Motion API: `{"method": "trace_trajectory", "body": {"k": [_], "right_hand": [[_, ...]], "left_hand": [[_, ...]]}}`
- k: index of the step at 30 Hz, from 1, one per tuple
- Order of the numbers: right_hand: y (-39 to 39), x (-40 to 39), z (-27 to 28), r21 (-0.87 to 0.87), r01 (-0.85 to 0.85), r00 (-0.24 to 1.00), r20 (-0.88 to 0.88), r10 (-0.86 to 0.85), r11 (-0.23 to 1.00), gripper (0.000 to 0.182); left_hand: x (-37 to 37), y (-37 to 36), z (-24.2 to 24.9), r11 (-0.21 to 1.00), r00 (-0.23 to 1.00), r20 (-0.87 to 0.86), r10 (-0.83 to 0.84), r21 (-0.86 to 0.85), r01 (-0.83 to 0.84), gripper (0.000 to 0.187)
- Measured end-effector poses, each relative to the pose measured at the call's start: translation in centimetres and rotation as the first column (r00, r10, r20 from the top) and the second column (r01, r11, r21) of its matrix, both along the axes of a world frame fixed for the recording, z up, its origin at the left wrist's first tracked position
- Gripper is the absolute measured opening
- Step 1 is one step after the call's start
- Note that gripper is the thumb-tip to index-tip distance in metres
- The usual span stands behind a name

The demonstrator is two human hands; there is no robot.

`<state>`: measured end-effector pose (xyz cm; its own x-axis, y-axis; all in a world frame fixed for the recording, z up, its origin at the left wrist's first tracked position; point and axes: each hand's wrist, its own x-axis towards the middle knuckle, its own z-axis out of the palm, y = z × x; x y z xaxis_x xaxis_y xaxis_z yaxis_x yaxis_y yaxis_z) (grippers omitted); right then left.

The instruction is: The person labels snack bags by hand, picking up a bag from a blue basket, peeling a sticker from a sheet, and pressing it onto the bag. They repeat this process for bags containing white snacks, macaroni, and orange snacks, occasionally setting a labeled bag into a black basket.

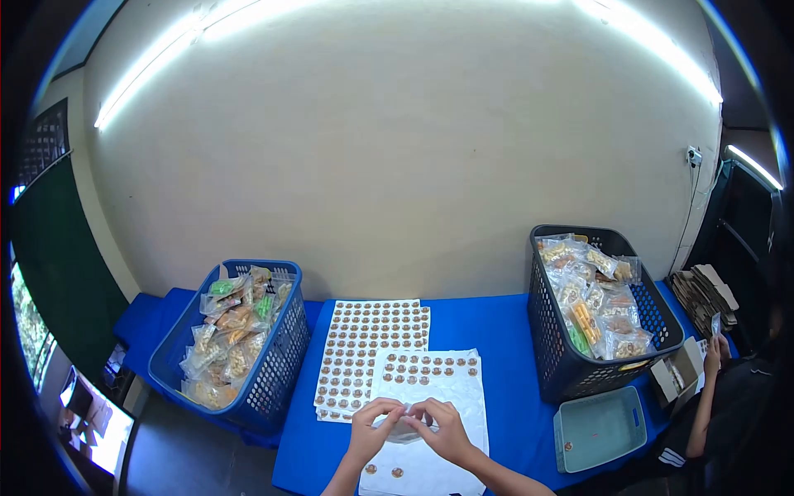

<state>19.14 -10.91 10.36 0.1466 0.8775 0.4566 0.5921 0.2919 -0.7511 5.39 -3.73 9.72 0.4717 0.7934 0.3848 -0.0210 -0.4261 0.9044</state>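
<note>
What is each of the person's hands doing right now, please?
Left hand: closed on the clear packet.
Right hand: closed on the same packet, above the sticker sheet.

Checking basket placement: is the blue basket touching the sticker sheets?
Apart. The head view shows a strip of blue tablecloth between the blue basket and the left edge of the sticker sheets.

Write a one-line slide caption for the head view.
Both hands, left hand and right hand, pinch a small clear packet over sticker sheets between two snack-filled baskets.
</note>
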Motion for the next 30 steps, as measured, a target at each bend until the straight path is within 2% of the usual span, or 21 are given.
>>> {"method": "trace_trajectory", "body": {"k": [1, 4, 8, 9, 10, 12, 15, 16, 18, 19, 22, 23, 25, 26, 27, 28, 30], "right_hand": [[0.1, -0.1, -0.1, 0.016, 0.002, 0.998, -0.059, -0.001, 1.0, 0.01], [0.5, -0.5, 0.0, 0.038, -0.001, 0.982, -0.191, 0.008, 0.999, 0.01], [0.4, -1.2, 0.5, -0.045, -0.052, 0.97, -0.24, 0.039, 0.998, 0.01], [0.4, -1.5, 0.6, -0.08, -0.07, 0.966, -0.253, 0.048, 0.994, 0.01], [0.1, -2.0, 1.0, -0.073, -0.069, 0.979, -0.194, 0.054, 0.995, 0.01], [-0.1, -3.0, 1.2, -0.043, -0.085, 0.969, -0.237, 0.073, 0.995, 0.011], [-0.2, -3.6, 1.3, -0.029, -0.127, 0.958, -0.264, 0.115, 0.991, 0.012], [-0.4, -3.7, 1.0, -0.081, -0.164, 0.963, -0.231, 0.141, 0.983, 0.013], [-1.2, -3.5, -0.4, -0.19, -0.231, 0.965, -0.167, 0.2, 0.954, 0.015], [-1.5, -3.4, -2.2, -0.211, -0.295, 0.948, -0.189, 0.258, 0.932, 0.017], [-2.2, -2.6, -4.7, -0.392, -0.37, 0.878, -0.444, 0.179, 0.842, 0.019], [-2.0, -2.1, -5.9, -0.401, -0.354, 0.887, -0.43, 0.167, 0.845, 0.02], [-0.8, -1.8, -7.4, -0.317, -0.408, 0.763, -0.633, 0.129, 0.856, 0.021], [-0.6, -1.9, -7.8, -0.272, -0.425, 0.681, -0.724, 0.108, 0.863, 0.022], [-0.3, -2.2, -7.1, -0.279, -0.397, 0.705, -0.702, 0.096, 0.874, 0.029], [-0.5, -2.3, -6.7, -0.287, -0.475, 0.658, -0.743, 0.12, 0.832, 0.032], [-0.9, -2.1, -6.1, -0.291, -0.621, 0.56, -0.814, 0.152, 0.728, 0.037]], "left_hand": [[0.3, -0.2, 0.2, 0.998, 1.0, 0.022, -0.004, 0.068, 0.002, 0.008], [0.8, -0.3, -0.7, 0.997, 0.996, 0.085, 0.037, -0.072, -0.031, 0.008], [0.4, -0.2, -0.5, 0.962, 0.963, 0.096, 0.251, 0.089, -0.26, 0.01], [0.3, 0.0, -0.2, 0.955, 0.943, 0.159, 0.291, 0.013, -0.297, 0.011], [0.2, 0.3, 0.4, 0.94, 0.93, 0.181, 0.319, 0.062, -0.335, 0.012], [-0.2, 0.7, 1.3, 0.897, 0.899, 0.229, 0.374, 0.158, -0.413, 0.013], [-1.2, 1.8, 1.4, 0.854, 0.838, 0.261, 0.479, 0.08, -0.513, 0.014], [-1.8, 2.4, 1.5, 0.83, 0.808, 0.272, 0.522, 0.058, -0.555, 0.015], [-3.5, 4.2, 3.0, 0.724, 0.6, 0.411, 0.686, -0.303, -0.62, 0.017], [-5.3, 5.5, 3.3, 0.719, 0.568, 0.445, 0.692, -0.357, -0.597, 0.02], [-6.8, 5.5, 4.2, 0.748, 0.603, 0.457, 0.654, -0.266, -0.609, 0.021], [-6.8, 5.3, 3.5, 0.812, 0.672, 0.46, 0.58, -0.266, -0.519, 0.022], [-5.6, 4.8, 1.9, 0.94, 0.732, 0.608, 0.308, -0.311, -0.137, 0.023], [-4.8, 4.6, 1.0, 0.95, 0.715, 0.679, 0.167, -0.305, 0.068, 0.023], [-3.9, 4.9, -0.3, 0.798, 0.55, 0.831, 0.086, -0.388, 0.462, 0.023], [-2.7, 4.8, -0.8, 0.52, 0.336, 0.937, 0.092, -0.333, 0.787, 0.023], [-0.2, 3.0, -0.5, 0.178, 0.223, 0.966, 0.132, -0.244, 0.953, 0.022]]}}
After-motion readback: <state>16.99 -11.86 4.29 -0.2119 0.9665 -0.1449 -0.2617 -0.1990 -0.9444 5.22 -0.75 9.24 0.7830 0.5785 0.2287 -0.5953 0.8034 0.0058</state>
